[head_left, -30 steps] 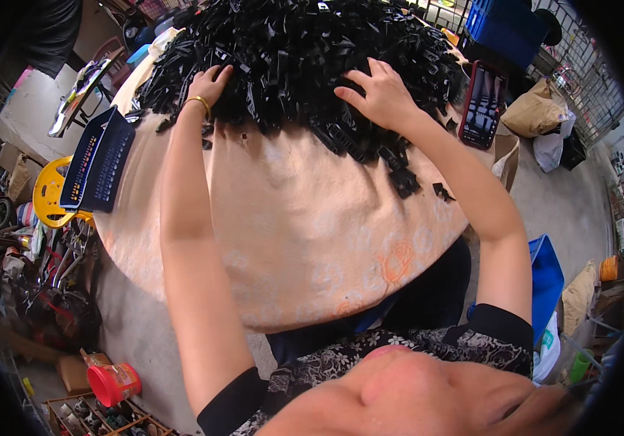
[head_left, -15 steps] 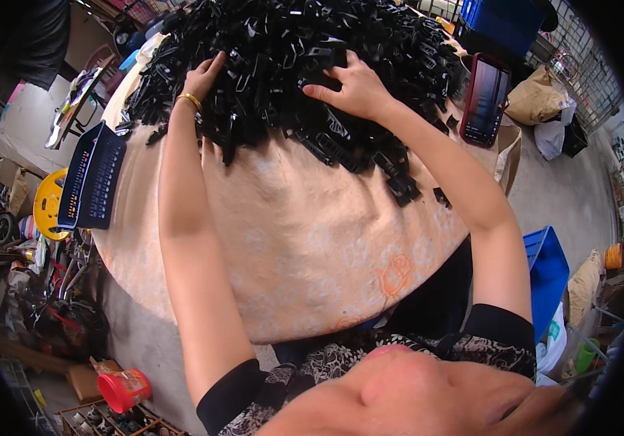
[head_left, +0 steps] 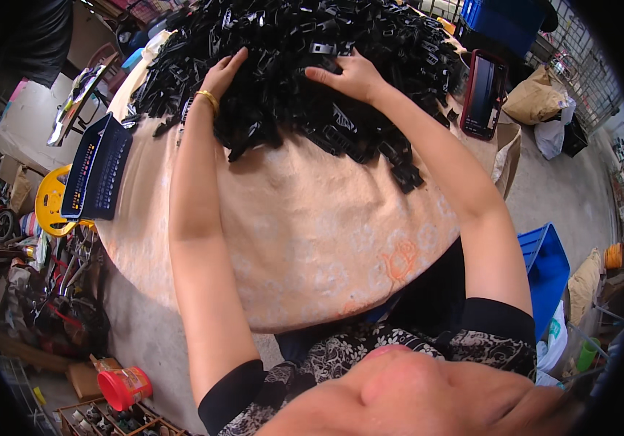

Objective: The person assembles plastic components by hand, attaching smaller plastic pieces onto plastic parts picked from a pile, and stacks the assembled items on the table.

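Left hand [head_left: 221, 77] touching left half of black parts pile [head_left: 275, 83], right hand [head_left: 355, 78] touching right half. Phone [head_left: 483, 94] standing right of pile, navy basket [head_left: 98, 168] sitting left.

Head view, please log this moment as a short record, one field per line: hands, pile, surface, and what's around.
Left hand: at the left of the pile, gold-coloured bangle on its wrist; grip unclear
Right hand: at the pile, thumb apart from the fingers; grip unclear
Pile: many small black pieces, heaped toward the table's far side
Surface: peach patterned cloth
Right of pile: phone in a red case
Left side: navy perforated basket, yellow round object
Lower left: red bucket
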Demonstrator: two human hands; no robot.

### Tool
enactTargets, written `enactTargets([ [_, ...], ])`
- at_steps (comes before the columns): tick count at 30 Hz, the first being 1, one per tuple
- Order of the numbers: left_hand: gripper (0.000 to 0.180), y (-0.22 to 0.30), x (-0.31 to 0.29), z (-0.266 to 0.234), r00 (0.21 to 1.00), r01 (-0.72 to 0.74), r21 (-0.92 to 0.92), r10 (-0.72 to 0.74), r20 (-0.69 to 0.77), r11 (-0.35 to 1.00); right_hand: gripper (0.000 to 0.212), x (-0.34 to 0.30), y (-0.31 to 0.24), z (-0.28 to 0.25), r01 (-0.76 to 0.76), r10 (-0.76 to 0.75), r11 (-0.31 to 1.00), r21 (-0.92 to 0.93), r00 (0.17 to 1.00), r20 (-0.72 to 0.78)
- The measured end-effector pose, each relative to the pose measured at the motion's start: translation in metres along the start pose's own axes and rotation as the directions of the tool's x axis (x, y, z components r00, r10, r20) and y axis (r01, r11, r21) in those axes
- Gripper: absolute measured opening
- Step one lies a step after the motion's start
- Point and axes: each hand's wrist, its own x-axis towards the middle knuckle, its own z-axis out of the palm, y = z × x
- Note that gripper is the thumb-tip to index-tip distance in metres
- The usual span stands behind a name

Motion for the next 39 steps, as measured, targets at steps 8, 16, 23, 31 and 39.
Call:
enactTargets([
  [8,0.094,0.017,-0.022,0.016,0.999,-0.025,-0.068,0.022,-0.046,0.997,0.086,0.019,0.009,-0.004,-0.152,0.148,0.988,0.014,0.976,0.157],
  [16,0.080,0.011,-0.048,0.014,0.999,-0.046,-0.081,0.045,-0.018,0.996,0.087,0.005,-0.031,-0.004,-0.082,0.079,0.996,0.030,0.991,0.109],
  [23,0.049,0.056,-0.112,0.026,0.998,0.036,-0.265,-0.048,-0.039,0.964,0.063,-0.008,-0.031,0.005,0.018,-0.047,0.981,0.195,0.988,0.146],
  [31,0.048,0.072,-0.159,0.035,0.932,0.072,-0.097,-0.101,-0.348,0.993,0.041,-0.014,-0.055,0.013,-0.006,-0.061,0.909,0.417,0.987,0.148],
  [39,0.053,0.061,-0.178,0.032,0.955,-0.019,-0.129,-0.020,-0.295,0.992,0.053,-0.017,-0.056,0.011,-0.075,-0.100,0.820,0.568,0.957,0.272],
])
